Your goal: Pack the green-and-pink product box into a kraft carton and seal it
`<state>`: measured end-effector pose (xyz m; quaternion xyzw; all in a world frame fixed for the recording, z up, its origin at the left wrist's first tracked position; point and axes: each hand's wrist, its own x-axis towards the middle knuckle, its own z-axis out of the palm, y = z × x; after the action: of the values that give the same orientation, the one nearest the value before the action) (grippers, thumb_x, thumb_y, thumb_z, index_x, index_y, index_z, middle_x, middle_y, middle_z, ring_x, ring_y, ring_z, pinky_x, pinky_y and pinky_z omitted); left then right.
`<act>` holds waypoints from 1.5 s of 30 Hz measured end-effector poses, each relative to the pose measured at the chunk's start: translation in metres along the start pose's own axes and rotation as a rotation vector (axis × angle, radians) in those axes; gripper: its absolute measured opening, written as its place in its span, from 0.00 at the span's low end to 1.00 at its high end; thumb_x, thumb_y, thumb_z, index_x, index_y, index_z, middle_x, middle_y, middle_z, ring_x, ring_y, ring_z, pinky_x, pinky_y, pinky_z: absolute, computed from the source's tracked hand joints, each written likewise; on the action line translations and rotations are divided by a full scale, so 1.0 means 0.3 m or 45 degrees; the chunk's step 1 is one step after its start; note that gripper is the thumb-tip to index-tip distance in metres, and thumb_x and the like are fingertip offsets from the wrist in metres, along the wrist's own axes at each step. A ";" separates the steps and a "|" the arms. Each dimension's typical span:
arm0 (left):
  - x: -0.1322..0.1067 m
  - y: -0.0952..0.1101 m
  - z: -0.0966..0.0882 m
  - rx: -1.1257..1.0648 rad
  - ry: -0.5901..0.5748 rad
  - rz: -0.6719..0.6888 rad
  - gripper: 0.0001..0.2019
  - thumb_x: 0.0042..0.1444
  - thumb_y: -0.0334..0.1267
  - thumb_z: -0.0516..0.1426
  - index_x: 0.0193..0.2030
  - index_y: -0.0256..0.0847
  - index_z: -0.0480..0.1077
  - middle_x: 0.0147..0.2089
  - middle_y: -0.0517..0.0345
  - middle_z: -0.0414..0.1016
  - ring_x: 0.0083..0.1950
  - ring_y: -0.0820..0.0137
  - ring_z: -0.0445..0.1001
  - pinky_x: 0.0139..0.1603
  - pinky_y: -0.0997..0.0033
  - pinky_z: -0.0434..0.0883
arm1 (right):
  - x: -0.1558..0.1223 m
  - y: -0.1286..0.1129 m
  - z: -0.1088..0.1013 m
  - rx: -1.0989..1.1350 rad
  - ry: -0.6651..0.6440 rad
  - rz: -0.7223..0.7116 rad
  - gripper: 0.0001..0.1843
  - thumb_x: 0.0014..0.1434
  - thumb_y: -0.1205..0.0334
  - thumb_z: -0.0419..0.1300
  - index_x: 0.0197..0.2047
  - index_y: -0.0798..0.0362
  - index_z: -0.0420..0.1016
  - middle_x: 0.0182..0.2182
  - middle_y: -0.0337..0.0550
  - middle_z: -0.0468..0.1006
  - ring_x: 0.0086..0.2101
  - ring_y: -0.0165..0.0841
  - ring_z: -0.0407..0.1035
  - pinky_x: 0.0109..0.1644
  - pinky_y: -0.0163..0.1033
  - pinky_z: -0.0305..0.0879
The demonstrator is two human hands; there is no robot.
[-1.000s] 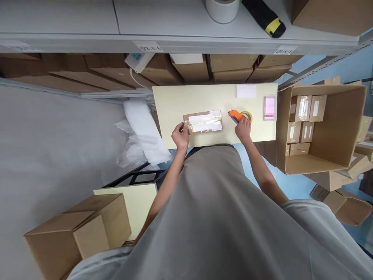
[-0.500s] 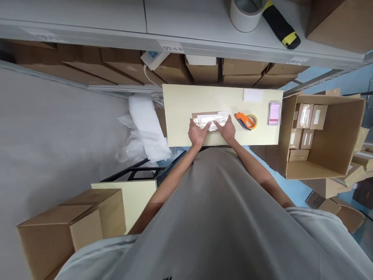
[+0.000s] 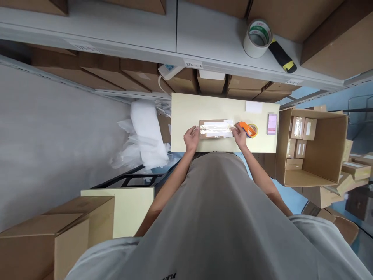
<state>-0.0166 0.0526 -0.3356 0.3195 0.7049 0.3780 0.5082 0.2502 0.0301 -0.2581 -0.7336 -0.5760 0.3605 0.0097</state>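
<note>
A small brown parcel [image 3: 216,129] with white labels and shiny clear tape lies on the pale yellow table [image 3: 186,112]. My left hand [image 3: 191,138] grips the parcel's left end, fingers curled on it. At the right end my right hand [image 3: 239,134] has its fingers closed on the parcel's edge. An orange tape dispenser [image 3: 247,129] with a yellow roll sits just right of my right hand.
A pink phone [image 3: 272,124] and a white slip [image 3: 253,107] lie on the table's right part. An open carton [image 3: 332,155] of small parcels stands at the right. White foam wrap [image 3: 144,132] hangs left of the table. Above, a shelf holds a tape roll [image 3: 257,38] and a knife [image 3: 282,56].
My right hand left the tape dispenser, both hands pressed down on top of the parcel, then spread apart to its two ends. The view tilted upward a little.
</note>
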 end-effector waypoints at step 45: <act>-0.166 -0.237 0.112 0.135 -0.309 -0.247 0.12 0.62 0.43 0.65 0.49 0.44 0.85 0.52 0.48 0.91 0.54 0.54 0.90 0.63 0.53 0.84 | 0.080 0.407 0.244 -0.026 0.605 0.327 0.30 0.68 0.63 0.59 0.70 0.65 0.70 0.63 0.72 0.81 0.67 0.56 0.73 0.78 0.61 0.64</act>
<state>0.0248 -0.0183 -0.3796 0.3196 0.6849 0.2479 0.6061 0.3149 -0.0198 -0.3771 -0.8647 -0.4634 0.1706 0.0917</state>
